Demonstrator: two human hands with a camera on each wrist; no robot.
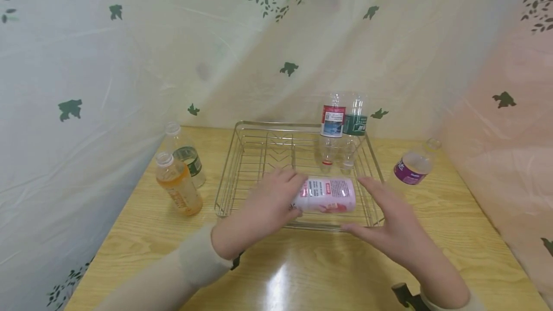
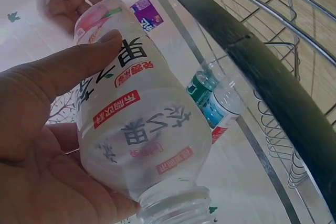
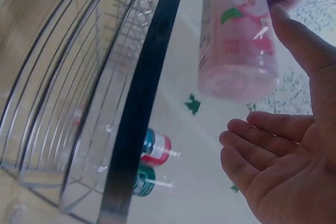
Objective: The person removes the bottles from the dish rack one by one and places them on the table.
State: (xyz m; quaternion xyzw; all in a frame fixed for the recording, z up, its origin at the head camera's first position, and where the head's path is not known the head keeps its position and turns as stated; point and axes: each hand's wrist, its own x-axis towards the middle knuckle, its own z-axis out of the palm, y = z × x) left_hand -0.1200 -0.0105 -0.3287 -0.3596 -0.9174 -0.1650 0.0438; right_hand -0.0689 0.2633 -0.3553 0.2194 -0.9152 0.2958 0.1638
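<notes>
My left hand grips a clear plastic drink bottle with a pink and white label, held sideways above the wire rack. In the left wrist view the thumb lies across the label of this bottle, and its open neck points toward the camera. My right hand is close to the bottle's base, thumb and fingers spread apart, holding nothing. The right wrist view shows a gap between the palm of that hand and the pink bottle's base.
Two clear bottles, one with a red and blue label and one with a green label, stand upside down in the rack's back right corner. An orange-tinted bottle and a green-labelled bottle stand left; a purple-labelled bottle stands right.
</notes>
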